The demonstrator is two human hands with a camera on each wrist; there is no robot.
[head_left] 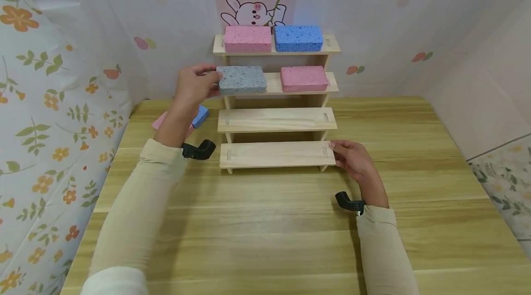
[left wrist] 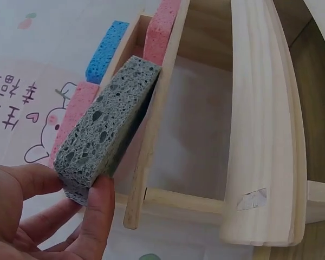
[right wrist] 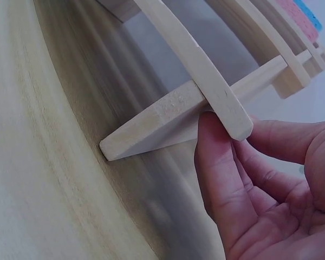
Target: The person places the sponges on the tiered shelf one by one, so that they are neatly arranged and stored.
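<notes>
Rough pores, pale wood
The grey sponge is coarsely pitted; the rack is made of smooth, matt wood; a faint sheen is seen on the wood-grained bench.

Homelike setting, flower-printed curtain

A pitted grey sponge is held at a wooden rack.

A wood-grained tabletop is softly lit, with a pale sheen toward six o'clock. At nine o'clock a white covering is printed with orange flowers; at twelve, a pale backdrop is decorated with a cartoon rabbit. At three, a pale wall is crossed by a dark line.
</notes>
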